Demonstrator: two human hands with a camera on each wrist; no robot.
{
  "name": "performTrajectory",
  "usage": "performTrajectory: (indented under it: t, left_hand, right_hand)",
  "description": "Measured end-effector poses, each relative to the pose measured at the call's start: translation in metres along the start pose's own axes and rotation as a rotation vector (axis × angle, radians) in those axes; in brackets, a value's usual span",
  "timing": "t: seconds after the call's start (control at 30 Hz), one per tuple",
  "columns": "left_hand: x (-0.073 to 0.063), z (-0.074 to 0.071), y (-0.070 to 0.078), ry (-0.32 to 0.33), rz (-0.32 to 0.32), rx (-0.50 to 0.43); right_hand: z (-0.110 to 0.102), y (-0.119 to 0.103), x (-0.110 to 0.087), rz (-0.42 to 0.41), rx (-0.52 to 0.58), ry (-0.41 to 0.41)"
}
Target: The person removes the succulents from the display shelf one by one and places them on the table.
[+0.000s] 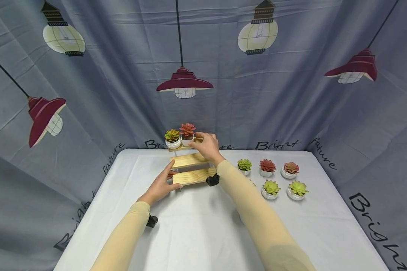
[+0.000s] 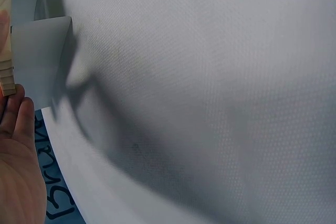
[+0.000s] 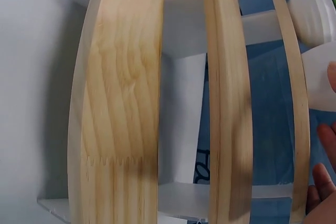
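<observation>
A three-tier wooden plant stand [image 1: 194, 176] with white side supports stands on the table. On its top shelf, at the left end, sits a yellow-green succulent in a white pot [image 1: 172, 139]. Beside it is a red succulent in a white pot [image 1: 187, 131], which my right hand [image 1: 207, 146] pinches at the pot's right side. My left hand [image 1: 161, 186] holds the left side of the stand, its thumb and fingers at the ends of the two lower boards. In the right wrist view the white pot [image 3: 319, 77] touches the top board, partly cut off by the frame edge.
Several potted succulents stand to the right on the white tablecloth [image 1: 190, 233], among them a red one [image 1: 267, 167] and a light green one [image 1: 297, 190]. My right sleeve partly covers another. A grey curtain [image 1: 217, 113] with printed lamps hangs behind.
</observation>
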State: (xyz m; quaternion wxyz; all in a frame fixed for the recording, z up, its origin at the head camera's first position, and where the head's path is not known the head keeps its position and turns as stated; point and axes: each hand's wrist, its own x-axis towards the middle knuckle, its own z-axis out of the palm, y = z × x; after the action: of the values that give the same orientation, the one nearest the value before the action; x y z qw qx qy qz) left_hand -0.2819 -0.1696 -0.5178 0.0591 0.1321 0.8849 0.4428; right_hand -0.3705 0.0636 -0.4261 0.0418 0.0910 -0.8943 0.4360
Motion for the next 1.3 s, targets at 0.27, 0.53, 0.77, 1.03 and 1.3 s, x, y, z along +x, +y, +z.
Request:
performTrajectory:
  t: [0.27, 0.53, 0.77, 1.03, 1.3]
  left_hand:
    - [0.0001, 0.0004, 0.0007, -0.002, -0.003, 0.000]
    - [-0.0003, 0.0005, 0.0007, -0.007, -0.005, -0.009]
    - [-0.0001, 0.0008, 0.0012, -0.010, -0.020, -0.014]
    - [0.0001, 0.0002, 0.0016, -0.007, -0.020, -0.017]
    - [-0.0004, -0.0004, 0.0012, -0.009, -0.017, -0.021]
  right_hand:
    - [0.0003, -0.0006, 0.0024, 0.019, -0.029, -0.022]
    - [0.0014, -0.0016, 0.0044, 0.023, -0.009, -0.029]
    - [0.0028, -0.0016, 0.0058, 0.037, -0.009, -0.031]
    - [0.0042, -0.0015, 0.0067, 0.030, 0.007, -0.016]
    - [0.0039, -0.0010, 0.0065, 0.018, 0.010, -0.023]
